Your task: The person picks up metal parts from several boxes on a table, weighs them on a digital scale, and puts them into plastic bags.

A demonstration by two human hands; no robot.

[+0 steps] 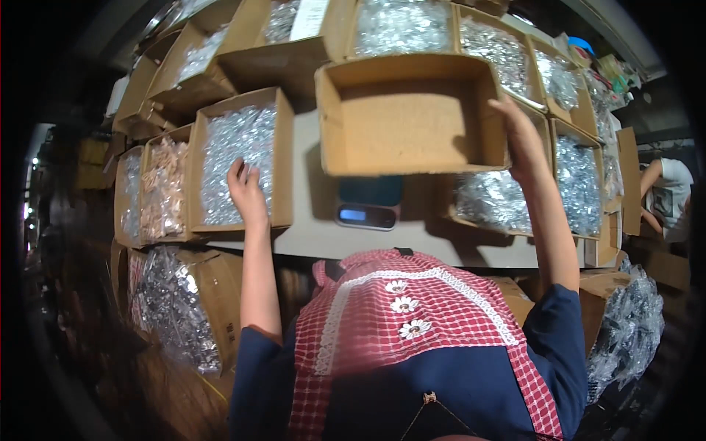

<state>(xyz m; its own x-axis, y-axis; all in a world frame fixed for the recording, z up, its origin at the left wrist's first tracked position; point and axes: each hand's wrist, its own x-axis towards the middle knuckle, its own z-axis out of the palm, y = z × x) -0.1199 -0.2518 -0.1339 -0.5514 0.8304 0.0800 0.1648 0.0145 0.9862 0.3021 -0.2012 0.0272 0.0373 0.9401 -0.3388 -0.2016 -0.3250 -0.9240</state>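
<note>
My right hand (521, 140) grips an open cardboard box (408, 151) by its right wall. The box is held up over the table, its bare brown inside facing me. My left hand (247, 189) is over another cardboard box (282, 162) full of small clear, shiny packets (239, 132). Its fingers are slightly bent and apart, with the tips at the packets, and nothing shows between them. Below the raised box, a small digital scale (368, 215) with a lit display lies on the table; its teal platform (370, 191) is partly covered by the box.
Cardboard boxes of shiny packets line the back of the pale table (309, 239). Brownish packets (165, 184) fill one at left; silvery packets (493, 198) lie at right. Below stand bags of packets (176, 316) and a plastic-wrapped bundle (625, 323). Another person (671, 195) is far right.
</note>
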